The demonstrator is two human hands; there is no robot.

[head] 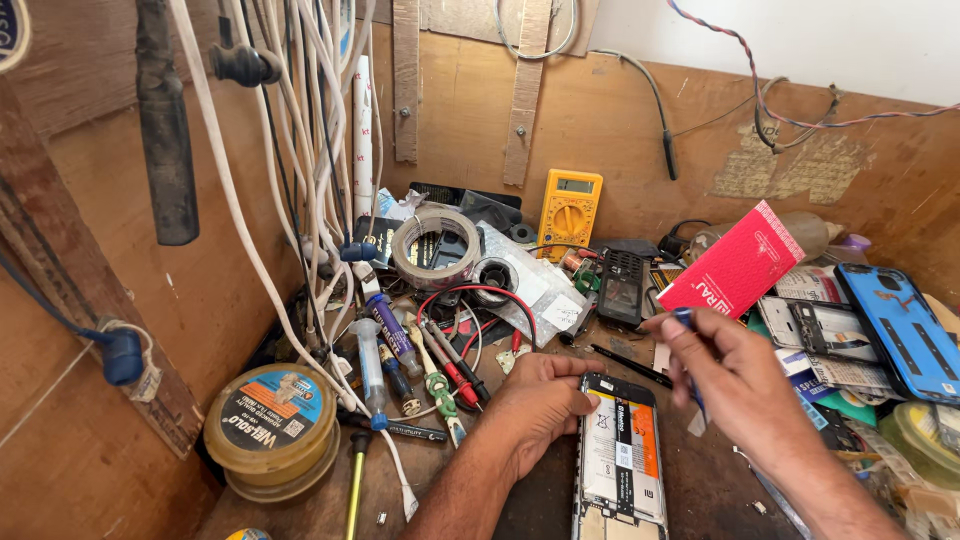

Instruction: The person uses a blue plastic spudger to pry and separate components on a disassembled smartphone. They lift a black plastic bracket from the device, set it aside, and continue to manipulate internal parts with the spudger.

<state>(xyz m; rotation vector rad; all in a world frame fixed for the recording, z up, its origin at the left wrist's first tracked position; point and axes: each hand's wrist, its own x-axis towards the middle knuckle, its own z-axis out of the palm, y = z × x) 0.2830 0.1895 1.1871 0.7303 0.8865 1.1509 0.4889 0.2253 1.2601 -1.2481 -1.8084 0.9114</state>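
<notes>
Hands over the cluttered wooden bench: left pressing the opened phone, right pinching a blue tool.

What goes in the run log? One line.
left hand steadies opened phone | right hand holds blue tool above | workbench cluttered

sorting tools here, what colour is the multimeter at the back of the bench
Yellow body, seen in the head view: multimeter.
</notes>
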